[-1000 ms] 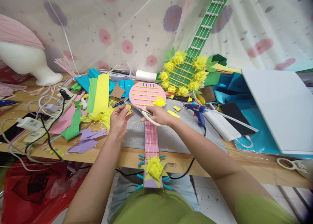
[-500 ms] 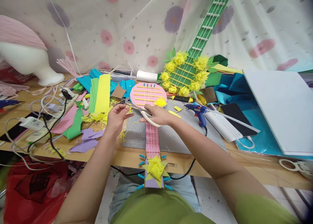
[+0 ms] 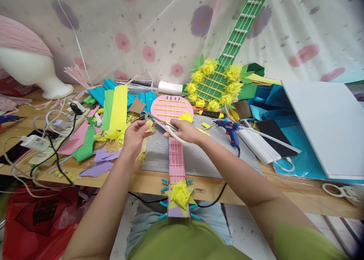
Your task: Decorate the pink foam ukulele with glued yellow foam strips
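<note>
My right hand (image 3: 186, 130) is closed around the handles of a pair of white-handled scissors (image 3: 172, 133), their blades pointing left. My left hand (image 3: 137, 133) pinches a small piece of yellow paper (image 3: 149, 124) close to the blade tips. Beneath both hands lies a pink paper guitar (image 3: 176, 159), its round body away from me and its neck toward my lap. A yellow paper flower (image 3: 187, 117) sits on the body, and another yellow flower (image 3: 180, 193) decorates the purple end with blue pegs.
A green guitar (image 3: 237, 34) ringed with yellow flowers leans at the back. A blue glue gun (image 3: 231, 130) rests on the grey cutting mat (image 3: 213, 159). Paper strips (image 3: 118, 106), scraps and a cabled power strip (image 3: 48, 148) crowd the left. A white board (image 3: 321, 131) lies right.
The scissors have turned slightly in my right hand, and more of the yellow paper shows at my left fingertips. Both hands stay in nearly the same place.
</note>
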Demonstrator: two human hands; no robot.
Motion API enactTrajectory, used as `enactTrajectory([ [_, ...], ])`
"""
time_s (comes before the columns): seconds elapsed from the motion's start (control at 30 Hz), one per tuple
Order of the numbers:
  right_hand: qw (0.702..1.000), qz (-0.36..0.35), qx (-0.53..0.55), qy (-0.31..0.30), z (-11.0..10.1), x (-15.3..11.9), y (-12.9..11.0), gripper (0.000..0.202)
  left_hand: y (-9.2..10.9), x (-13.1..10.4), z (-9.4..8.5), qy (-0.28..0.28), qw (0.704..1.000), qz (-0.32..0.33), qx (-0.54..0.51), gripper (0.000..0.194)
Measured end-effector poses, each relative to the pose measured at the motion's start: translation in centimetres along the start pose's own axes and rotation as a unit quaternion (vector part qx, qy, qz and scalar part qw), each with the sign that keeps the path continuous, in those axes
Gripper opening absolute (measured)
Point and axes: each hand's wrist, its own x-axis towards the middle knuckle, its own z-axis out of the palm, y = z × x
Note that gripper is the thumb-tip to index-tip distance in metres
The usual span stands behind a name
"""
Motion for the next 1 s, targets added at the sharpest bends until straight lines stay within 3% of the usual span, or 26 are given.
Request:
enactTrajectory([
  [0.2,0.995,-0.053,-0.017,-0.083,-1.6,-0.4,0.1,0.047,0.9,0.6,-0.8,-0.037,0.996,0.025,0.077,0.040],
  [0.47,0.994,-0.057,-0.040,-0.081,-1.9,-0.4,-0.1,0.048,2.2,1.3,-0.9,-0.095,0.985,-0.002,0.142,0.036],
  [1.0,0.994,-0.049,-0.048,-0.082,-2.2,-0.8,-0.2,0.048,2.5,1.5,-0.6,-0.123,0.981,-0.015,0.147,0.037],
])
